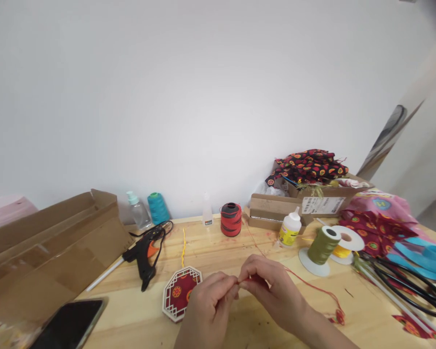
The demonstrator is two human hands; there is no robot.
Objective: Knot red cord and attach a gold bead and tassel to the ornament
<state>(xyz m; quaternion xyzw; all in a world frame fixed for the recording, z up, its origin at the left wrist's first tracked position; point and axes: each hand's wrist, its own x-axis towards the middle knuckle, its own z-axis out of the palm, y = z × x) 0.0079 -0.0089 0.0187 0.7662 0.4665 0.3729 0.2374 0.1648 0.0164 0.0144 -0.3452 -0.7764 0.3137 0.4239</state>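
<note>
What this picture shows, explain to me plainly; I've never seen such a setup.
There is no machine: these are a person's bare left hand and right hand. The single picture comes from a camera worn on the head, looking forward and down. On the wooden table lie an eight-sided ornament, a glue gun, a phone and a red thread; a green spool stands farther right. Both hands meet in a pinch; whatever they hold is too small to tell.
</note>
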